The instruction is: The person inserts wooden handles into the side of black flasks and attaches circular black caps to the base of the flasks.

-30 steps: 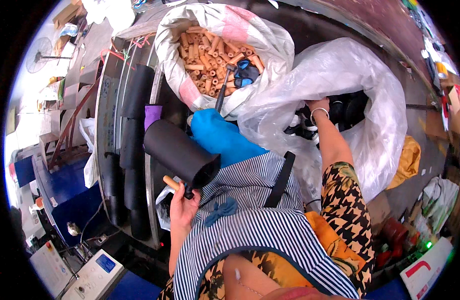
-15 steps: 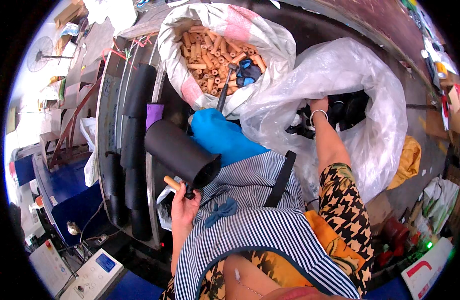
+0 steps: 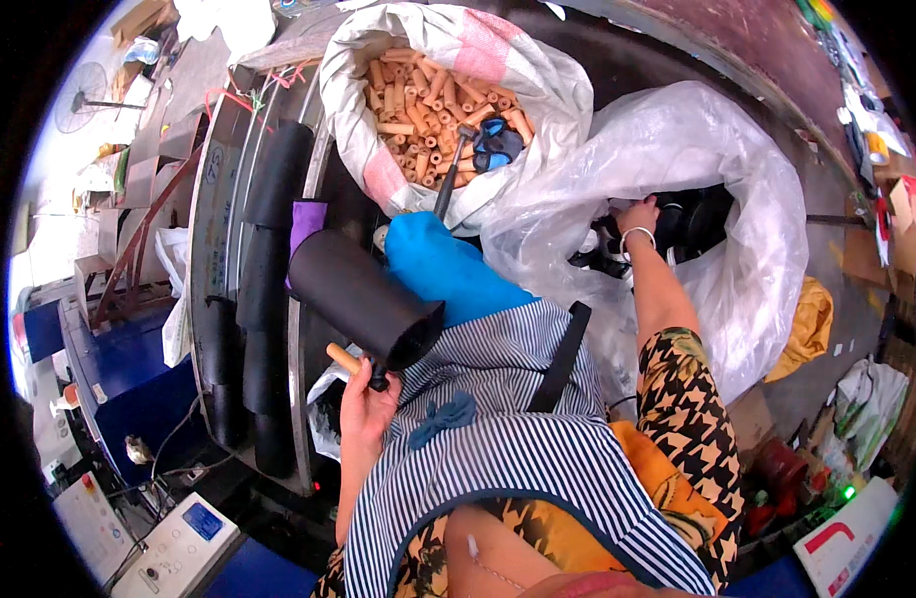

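My left hand (image 3: 361, 399) grips a wooden-handled tool (image 3: 350, 363) whose tip sits in the end of a big black yarn cone (image 3: 361, 296) resting across my lap. My right hand (image 3: 637, 216), with a thin bracelet on the wrist, reaches into a large clear plastic bag (image 3: 737, 179) and touches dark spools (image 3: 689, 221) lying inside; whether it holds one I cannot tell. A blue cloth (image 3: 448, 271) lies between the cone and the bag. I wear a striped apron (image 3: 518, 439).
A white sack (image 3: 537, 80) full of tan cardboard tubes (image 3: 418, 100) stands ahead, with a dark tool and a blue object on top. A metal rack (image 3: 229, 199) holding black cones runs along the left. A control box (image 3: 169, 543) lies lower left, a yellow bag (image 3: 811, 324) at right.
My right hand has pushed slightly deeper among the dark spools in the clear bag. The left hand and the black cone have stayed in place.
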Tool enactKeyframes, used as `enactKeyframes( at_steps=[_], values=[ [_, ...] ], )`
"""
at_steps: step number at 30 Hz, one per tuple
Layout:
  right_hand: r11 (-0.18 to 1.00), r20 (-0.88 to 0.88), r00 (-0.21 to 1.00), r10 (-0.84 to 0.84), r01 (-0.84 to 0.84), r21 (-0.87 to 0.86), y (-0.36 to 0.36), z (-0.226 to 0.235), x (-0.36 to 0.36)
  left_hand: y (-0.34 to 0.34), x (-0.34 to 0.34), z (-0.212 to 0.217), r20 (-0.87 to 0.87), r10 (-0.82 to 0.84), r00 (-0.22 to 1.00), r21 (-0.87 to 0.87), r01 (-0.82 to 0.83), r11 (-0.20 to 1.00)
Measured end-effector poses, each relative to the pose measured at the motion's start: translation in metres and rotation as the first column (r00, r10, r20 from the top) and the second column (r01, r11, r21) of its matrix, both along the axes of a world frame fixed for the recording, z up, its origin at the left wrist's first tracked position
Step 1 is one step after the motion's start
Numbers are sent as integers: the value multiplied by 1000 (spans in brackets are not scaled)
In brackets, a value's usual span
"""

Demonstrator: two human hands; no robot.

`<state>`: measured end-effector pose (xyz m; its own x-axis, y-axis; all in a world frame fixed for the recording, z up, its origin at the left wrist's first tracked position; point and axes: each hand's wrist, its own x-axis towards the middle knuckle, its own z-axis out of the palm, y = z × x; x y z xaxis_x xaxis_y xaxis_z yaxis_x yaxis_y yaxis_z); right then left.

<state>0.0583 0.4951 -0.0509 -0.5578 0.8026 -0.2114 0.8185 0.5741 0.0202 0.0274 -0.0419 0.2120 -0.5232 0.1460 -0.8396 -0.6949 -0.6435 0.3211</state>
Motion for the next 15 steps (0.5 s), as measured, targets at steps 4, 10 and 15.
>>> enactKeyframes(
  at_steps=[4, 10, 15],
  values=[
    [997, 38, 998, 55, -57, 60, -8, 2, 0, -4, -1, 1, -20, -10, 1000, 15, 10, 1000],
    [991, 147, 984, -100, 111, -68, -23, 33, -7, -7, 3, -1, -20, 7, 1000, -4, -7, 1000],
    [999, -59, 997, -50, 50, -1, -31, 46, 17, -7, -2, 9, 2, 40, 999, 15, -40, 999]
  ],
)
